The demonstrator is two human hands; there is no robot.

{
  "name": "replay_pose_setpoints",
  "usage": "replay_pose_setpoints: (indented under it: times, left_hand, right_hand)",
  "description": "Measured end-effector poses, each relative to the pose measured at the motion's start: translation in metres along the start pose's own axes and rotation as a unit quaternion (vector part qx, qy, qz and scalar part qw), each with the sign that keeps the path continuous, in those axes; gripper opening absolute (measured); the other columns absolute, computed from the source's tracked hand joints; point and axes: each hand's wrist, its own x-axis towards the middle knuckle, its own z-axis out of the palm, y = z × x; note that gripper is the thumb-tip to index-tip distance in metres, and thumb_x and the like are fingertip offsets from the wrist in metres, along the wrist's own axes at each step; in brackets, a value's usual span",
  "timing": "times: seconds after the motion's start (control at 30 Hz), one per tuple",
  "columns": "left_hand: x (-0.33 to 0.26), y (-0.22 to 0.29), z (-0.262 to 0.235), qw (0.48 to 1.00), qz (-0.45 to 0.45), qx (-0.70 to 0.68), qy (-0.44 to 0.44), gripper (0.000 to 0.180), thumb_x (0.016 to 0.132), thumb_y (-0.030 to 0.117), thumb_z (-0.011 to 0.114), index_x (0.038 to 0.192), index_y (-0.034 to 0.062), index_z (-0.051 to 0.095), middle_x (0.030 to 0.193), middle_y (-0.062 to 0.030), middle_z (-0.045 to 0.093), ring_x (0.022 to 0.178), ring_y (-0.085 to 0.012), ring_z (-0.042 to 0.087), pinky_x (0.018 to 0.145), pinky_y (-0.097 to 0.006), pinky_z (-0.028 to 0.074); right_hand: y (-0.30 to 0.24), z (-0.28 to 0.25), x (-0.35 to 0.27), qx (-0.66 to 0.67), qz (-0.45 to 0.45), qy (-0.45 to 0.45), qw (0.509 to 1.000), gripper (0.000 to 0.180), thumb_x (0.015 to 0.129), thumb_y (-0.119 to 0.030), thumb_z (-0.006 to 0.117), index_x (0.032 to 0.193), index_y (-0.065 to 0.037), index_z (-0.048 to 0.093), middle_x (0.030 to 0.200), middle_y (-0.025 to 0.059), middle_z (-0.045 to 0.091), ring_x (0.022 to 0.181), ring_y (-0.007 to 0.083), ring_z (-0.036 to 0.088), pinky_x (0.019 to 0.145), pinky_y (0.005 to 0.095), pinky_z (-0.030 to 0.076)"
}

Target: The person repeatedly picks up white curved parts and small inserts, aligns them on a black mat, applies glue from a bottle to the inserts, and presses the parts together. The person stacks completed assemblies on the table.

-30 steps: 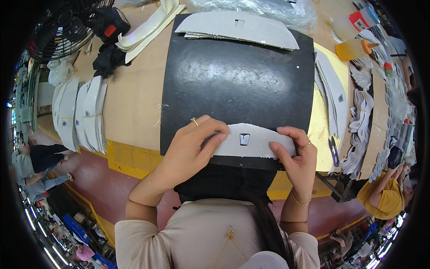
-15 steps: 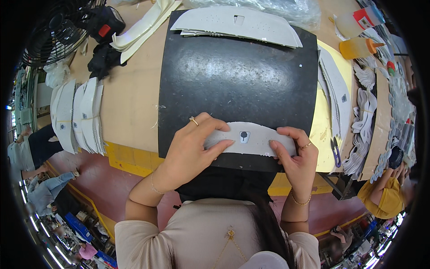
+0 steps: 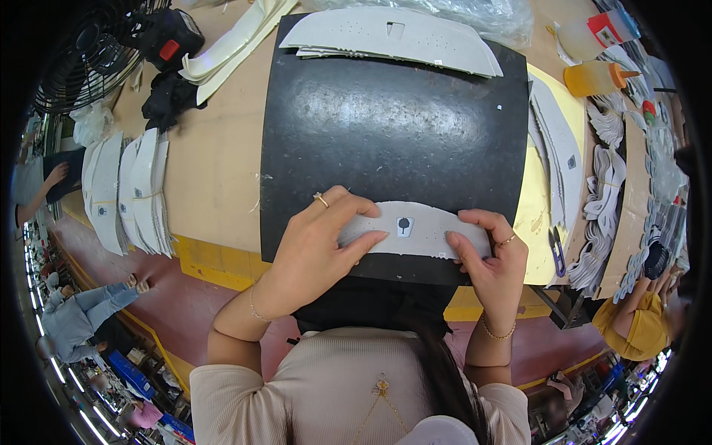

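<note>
The left hand [image 3: 315,237] and right hand [image 3: 495,256] hold a curved gray piece [image 3: 429,228] by its two ends, at the near edge of a black mat [image 3: 393,133] on the bench [image 3: 211,170]. Each grip is partly closed, thumb and forefinger bent over the gray piece (what the hidden fingers do, one cannot tell).

As for progress, a dark emblem [image 3: 405,225] sits in the window of the gray piece, so that part looks done, though whether it is fixed down does not show. The far stack [image 3: 393,37] has a pale window without an emblem on its top piece, and seems to be what is left. The right stack [image 3: 560,148] and the tied left bundles [image 3: 148,193] show dark marks, apparently completed pieces.
</note>
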Motion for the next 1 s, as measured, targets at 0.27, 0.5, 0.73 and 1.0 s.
replay_pose_setpoints:
  times: [0.27,0.5,0.73,1.0]
  left_hand:
    - [0.001,-0.001,0.001,1.000,0.013,0.009,0.007,0.024,0.080,0.011,0.083,0.098,0.0028,0.069,0.091,-0.0092,0.066,0.081,-0.0239,0.065,0.074,-0.031,0.050]
    - [0.001,0.000,0.002,1.000,0.022,0.018,0.007,0.024,0.083,0.012,0.080,0.101,0.0026,0.068,0.091,-0.0106,0.064,0.079,-0.0270,0.064,0.071,-0.033,0.051]
    - [-0.002,0.000,0.002,0.996,0.050,0.068,0.001,0.026,0.088,0.015,0.075,0.108,0.0025,0.065,0.099,-0.0111,0.062,0.078,-0.0310,0.067,0.065,-0.037,0.055]
    - [-0.009,0.014,0.011,0.936,0.171,0.300,0.072,0.025,0.078,0.012,0.073,0.101,0.0009,0.068,0.111,-0.0130,0.060,0.110,-0.0308,0.060,0.091,-0.042,0.049]
  right_hand:
    - [-0.001,0.000,0.000,-0.008,0.010,-0.003,1.000,0.023,0.083,-0.005,0.079,0.104,-0.003,0.071,0.086,0.0075,0.069,0.067,0.0135,0.062,0.053,0.0246,0.045]
    - [-0.002,0.002,0.000,-0.032,-0.001,0.001,0.999,0.023,0.083,-0.004,0.078,0.104,-0.004,0.070,0.087,0.0074,0.069,0.067,0.0145,0.061,0.053,0.0259,0.043]
    - [-0.006,0.007,0.000,-0.106,-0.091,0.016,0.990,0.023,0.085,-0.003,0.075,0.107,-0.006,0.069,0.091,0.0075,0.066,0.067,0.0206,0.059,0.053,0.0292,0.045]
    - [-0.017,0.015,-0.006,-0.348,-0.234,0.079,0.904,0.039,0.076,-0.001,0.075,0.113,-0.012,0.072,0.120,0.0078,0.059,0.097,0.0270,0.054,0.089,0.0413,0.045]
